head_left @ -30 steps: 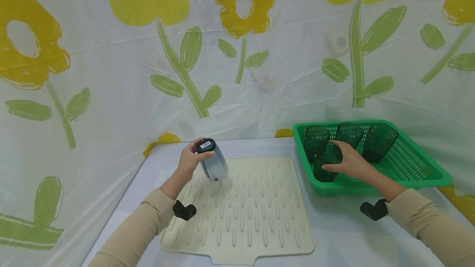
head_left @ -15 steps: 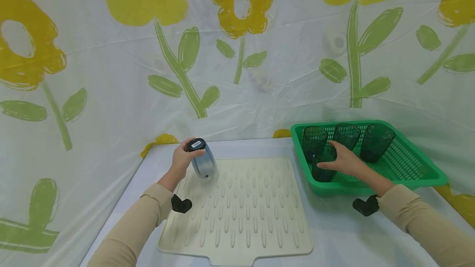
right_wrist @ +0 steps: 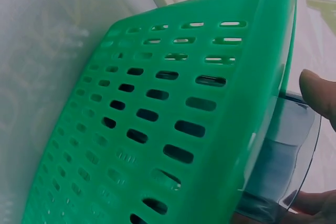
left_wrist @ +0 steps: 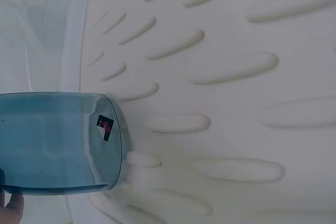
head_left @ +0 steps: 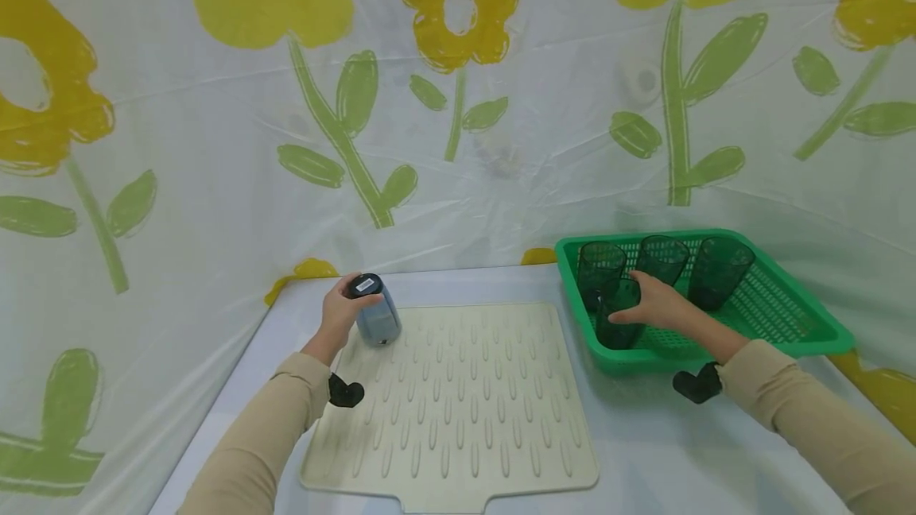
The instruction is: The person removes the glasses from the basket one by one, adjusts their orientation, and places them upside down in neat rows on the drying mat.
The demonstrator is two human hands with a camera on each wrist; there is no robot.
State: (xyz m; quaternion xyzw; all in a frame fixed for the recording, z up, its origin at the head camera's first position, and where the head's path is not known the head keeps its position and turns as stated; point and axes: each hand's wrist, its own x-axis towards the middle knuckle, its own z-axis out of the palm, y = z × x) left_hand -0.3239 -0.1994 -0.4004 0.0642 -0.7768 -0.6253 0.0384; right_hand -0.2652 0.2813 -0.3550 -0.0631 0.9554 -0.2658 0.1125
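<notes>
While your left hand (head_left: 342, 310) grips the blue tumbler (head_left: 375, 314) by its upturned base, the glass stands mouth-down on the cream drying mat (head_left: 458, 412), at about the 10 o'clock corner of that mat. The left wrist view shows the tumbler's rim (left_wrist: 118, 142) meeting the mat's ridges just inside the mat's edge, a small sticker on the glass wall near the rim, and a fingertip at the frame's lower left. A white label shows on the dark base under your fingers.

Your right hand (head_left: 654, 304) is inside the green basket (head_left: 801, 332), which sits at 3 o'clock of the mat, just beside it. The fingers curl round a dark green tumbler (head_left: 617, 316) standing upright at the basket's near left corner. The right wrist view confirms it: the thumb tip (right_wrist: 319, 92) and a lower fingertip lie against the tumbler's clear wall (right_wrist: 286, 171), seen past the basket's slotted side (right_wrist: 157, 129).

Three more dark green tumblers stand upright along the basket's far wall: one at the left (head_left: 599, 265), one in the middle (head_left: 664, 257), one at the right (head_left: 719, 270). The held tumbler stands just in front of the left one; whether they touch cannot be told.

Mat and basket rest on a white table (head_left: 644, 451), backed by a flower-printed sheet (head_left: 458, 102).
</notes>
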